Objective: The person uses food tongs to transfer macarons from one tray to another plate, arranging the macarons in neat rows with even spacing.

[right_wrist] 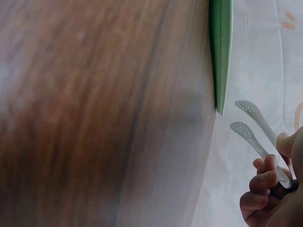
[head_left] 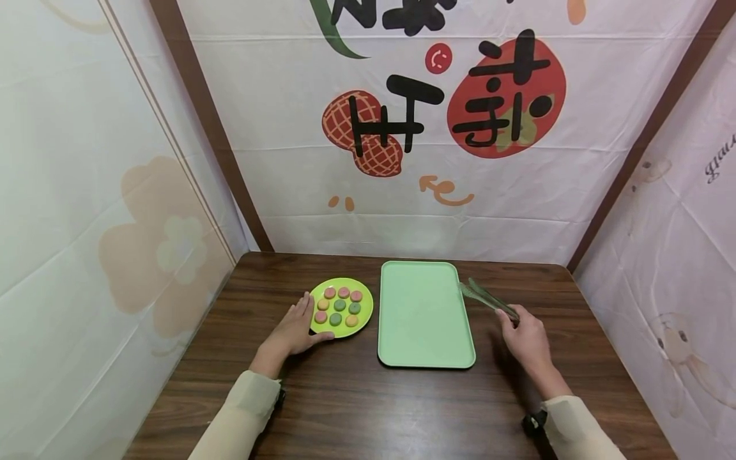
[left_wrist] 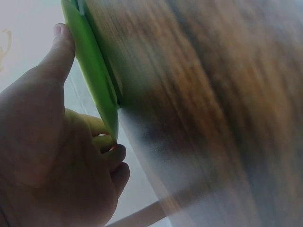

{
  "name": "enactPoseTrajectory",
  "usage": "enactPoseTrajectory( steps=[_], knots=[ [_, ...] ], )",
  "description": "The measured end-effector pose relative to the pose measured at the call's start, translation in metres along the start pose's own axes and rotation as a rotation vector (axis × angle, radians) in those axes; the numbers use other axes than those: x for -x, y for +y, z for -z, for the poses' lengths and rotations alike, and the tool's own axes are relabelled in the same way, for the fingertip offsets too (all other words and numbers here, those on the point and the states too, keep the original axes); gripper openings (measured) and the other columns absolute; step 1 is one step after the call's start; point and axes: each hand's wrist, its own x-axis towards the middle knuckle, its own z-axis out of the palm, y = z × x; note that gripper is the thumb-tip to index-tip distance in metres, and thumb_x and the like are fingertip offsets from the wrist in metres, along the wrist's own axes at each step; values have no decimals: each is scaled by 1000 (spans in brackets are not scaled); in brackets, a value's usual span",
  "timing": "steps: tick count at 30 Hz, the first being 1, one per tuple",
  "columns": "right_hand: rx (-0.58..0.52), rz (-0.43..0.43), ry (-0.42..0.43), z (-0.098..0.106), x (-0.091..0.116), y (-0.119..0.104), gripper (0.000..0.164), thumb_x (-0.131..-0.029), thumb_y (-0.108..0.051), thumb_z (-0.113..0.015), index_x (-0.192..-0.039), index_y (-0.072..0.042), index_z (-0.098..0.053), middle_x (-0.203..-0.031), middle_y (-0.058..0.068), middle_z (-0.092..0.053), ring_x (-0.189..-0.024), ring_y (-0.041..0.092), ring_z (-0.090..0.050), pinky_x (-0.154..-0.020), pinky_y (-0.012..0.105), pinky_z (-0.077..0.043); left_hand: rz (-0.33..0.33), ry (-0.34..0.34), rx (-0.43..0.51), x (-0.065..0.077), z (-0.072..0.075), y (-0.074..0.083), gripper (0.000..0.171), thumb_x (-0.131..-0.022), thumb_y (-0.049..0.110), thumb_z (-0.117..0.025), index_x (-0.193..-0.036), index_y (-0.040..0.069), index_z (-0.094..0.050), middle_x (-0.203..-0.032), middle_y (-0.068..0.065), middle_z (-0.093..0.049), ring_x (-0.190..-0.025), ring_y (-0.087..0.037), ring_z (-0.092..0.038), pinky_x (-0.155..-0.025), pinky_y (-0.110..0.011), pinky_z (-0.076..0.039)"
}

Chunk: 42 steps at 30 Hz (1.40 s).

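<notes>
In the head view a lime-green round plate bears several small macarons in pink, yellow and green, set in rows. My left hand lies against the plate's left side, fingers extended along the rim and thumb spread at the near edge. The left wrist view shows the plate edge-on, touched by thumb and fingers. My right hand grips slim tongs, whose two tips stand apart above the table, near the right edge of the pale green tray. Perforated tong ends appear in the right wrist view.
The rectangular tray lies between the plate and the tongs on a dark wooden table. A printed white cloth wall rises behind the table, with more cloth panels at left and right. Dark bands are worn on both wrists.
</notes>
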Motion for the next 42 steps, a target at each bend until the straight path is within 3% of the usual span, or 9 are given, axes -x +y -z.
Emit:
enactPoseTrajectory(
  steps=[6,15,23,30,37,42],
  knots=[
    [30,-73,-12,3,0,2,35,-107,-32,-68,-116,2,-72,-86,20,-73,-73,39,-67,-65,59,-53,-1,6,-2,0,0,0,118,-99,65,-68,-167,-11,-9,-176,-31,-2,-164,-44,-9,-134,-57,-13],
    [69,-134,-62,6,-2,0,35,-109,-35,-66,-111,0,-71,-78,12,-68,-64,28,-59,-57,45,-47,-5,4,-8,-1,-1,2,118,-99,65,-68,-167,-12,-9,-176,-32,-3,-164,-45,-10,-133,-57,-13],
    [74,-167,-85,4,-1,-1,36,-107,-32,-68,-113,3,-72,-91,23,-75,-76,41,-70,-64,60,-55,-13,7,-11,-1,0,2,118,-99,64,-69,-167,-13,-10,-175,-33,-4,-163,-47,-12,-133,-58,-14],
    [97,-168,-110,4,-1,-4,39,-106,-34,-69,-113,4,-73,-95,26,-76,-78,46,-72,-65,62,-56,-8,14,-21,1,0,1,117,-99,64,-68,-167,-12,-9,-176,-32,-4,-164,-45,-12,-134,-57,-13],
    [150,-215,-215,3,0,-7,44,-104,-39,-68,-108,4,-71,-87,22,-71,-68,36,-65,-59,53,-53,-14,26,-20,2,0,-2,116,-100,66,-66,-167,-11,-11,-176,-31,-5,-164,-45,-11,-134,-57,-12],
    [169,-202,-291,1,1,-8,51,-104,-41,-68,-114,8,-68,-93,24,-71,-67,32,-64,-59,51,-54,-19,31,-35,2,1,-4,115,-100,68,-64,-168,-10,-13,-176,-30,-6,-164,-45,-11,-134,-58,-11]
  ],
)
